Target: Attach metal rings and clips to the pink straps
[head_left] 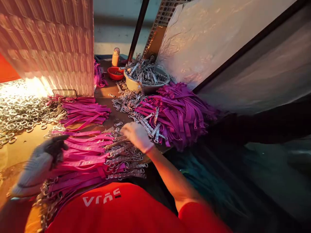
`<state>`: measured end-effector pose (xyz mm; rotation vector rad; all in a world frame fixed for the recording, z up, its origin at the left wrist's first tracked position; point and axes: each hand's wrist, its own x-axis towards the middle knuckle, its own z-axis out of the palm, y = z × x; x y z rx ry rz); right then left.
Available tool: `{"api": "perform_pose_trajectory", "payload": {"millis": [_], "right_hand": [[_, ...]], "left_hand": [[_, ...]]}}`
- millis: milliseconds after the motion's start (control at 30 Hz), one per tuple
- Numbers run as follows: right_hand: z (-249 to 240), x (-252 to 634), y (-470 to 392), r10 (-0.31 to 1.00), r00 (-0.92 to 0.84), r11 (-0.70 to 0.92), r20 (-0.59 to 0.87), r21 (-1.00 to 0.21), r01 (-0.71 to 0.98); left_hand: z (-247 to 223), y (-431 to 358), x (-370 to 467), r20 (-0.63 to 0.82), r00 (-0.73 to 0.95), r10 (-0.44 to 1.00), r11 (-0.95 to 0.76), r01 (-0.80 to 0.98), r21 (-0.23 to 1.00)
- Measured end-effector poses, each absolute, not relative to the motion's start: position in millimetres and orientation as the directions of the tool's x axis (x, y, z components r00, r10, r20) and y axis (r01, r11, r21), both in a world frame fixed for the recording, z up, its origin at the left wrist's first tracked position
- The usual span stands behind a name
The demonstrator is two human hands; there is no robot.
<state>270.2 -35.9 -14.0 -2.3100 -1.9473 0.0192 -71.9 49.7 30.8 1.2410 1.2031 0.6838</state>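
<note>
My left hand [45,163], in a grey glove with dark fingertips, is at the left end of a row of pink straps [85,152]. Its fingers are bent, and what lies between them is too dark to make out. My right hand [136,134], in a pale glove, reaches to the far right end of the same straps, where metal chain pieces [121,158] are attached. Its fingertips point down at the chain ends and are too small and blurred to read. Metal rings also hang at the straps' left ends.
Loose rings [24,110] cover the left of the table. Behind are more pink straps [85,111] and a ribbed clear panel [60,48]. A purple strap pile [179,113], a bowl of chains [133,84], a red bowl [115,76] and a bottle [115,57] stand beyond my right hand.
</note>
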Motion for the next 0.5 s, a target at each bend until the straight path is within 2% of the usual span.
{"api": "perform_pose_trajectory", "payload": {"millis": [67,100,200,267,333,433,500], "right_hand": [[-29,302,-21,0.905,0.425,-0.425,0.030,0.017,0.905],[-37,314,-15,0.885,0.465,-0.465,0.015,0.040,0.884],[-60,330,-6,0.884,0.466,-0.465,-0.015,0.060,0.883],[-70,333,-6,0.893,0.449,-0.448,-0.008,0.050,0.892],[-73,335,-7,0.892,0.452,-0.452,0.009,0.026,0.891],[-66,331,-7,0.885,0.463,-0.462,0.047,-0.037,0.886],[-54,317,-8,0.900,0.425,-0.408,0.097,-0.152,0.900]], "left_hand": [[19,40,-40,-0.416,0.445,0.793,0.470,-0.012,0.883],[14,38,-25,-0.467,0.522,0.714,0.591,-0.092,0.801],[4,40,3,-0.493,0.661,0.567,0.770,-0.213,0.601],[1,40,10,-0.475,0.693,0.542,0.796,-0.242,0.554],[-1,37,9,-0.469,0.693,0.547,0.785,-0.231,0.574],[-4,29,4,-0.460,0.678,0.573,0.715,-0.140,0.685],[-5,23,2,-0.422,0.661,0.620,0.613,-0.072,0.787]]}}
